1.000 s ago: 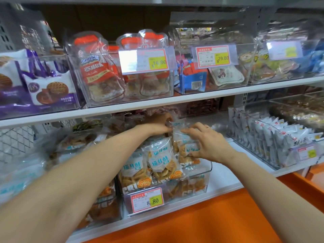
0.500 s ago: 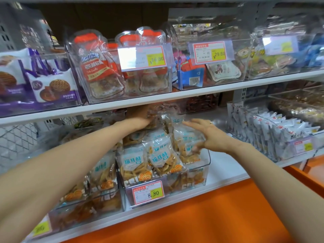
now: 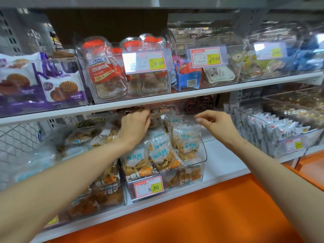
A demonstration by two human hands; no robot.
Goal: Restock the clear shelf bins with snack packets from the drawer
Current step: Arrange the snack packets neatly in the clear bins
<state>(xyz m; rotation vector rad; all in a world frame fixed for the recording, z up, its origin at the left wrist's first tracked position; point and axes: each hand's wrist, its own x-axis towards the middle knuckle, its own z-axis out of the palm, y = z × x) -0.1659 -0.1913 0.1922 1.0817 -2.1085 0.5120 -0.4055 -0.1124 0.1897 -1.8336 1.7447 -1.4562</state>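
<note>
The lower shelf [image 3: 222, 165] was white, with an orange panel [image 3: 210, 216] below its front edge. Near the middle of that edge stood a clear bin [image 3: 201, 155] heaped with packets [image 3: 157, 155] of brown crisps, a price tag [image 3: 149, 187] on its front. The left hand [image 3: 135, 127] reached to the back of the bin, under the upper shelf [image 3: 192, 95], its fingers bent onto packets there; whether it gripped one could not be told. The right hand [image 3: 217, 125] hovered over the bin's back right corner, released, fingers loosely curled and holding nothing. Toward the shelf's right end a second bin [image 3: 263, 123] held white sachets [image 3: 280, 130]. On the upper shelf stood more clear bins with pouches [image 3: 105, 74] and purple biscuit bags [image 3: 61, 88].
</note>
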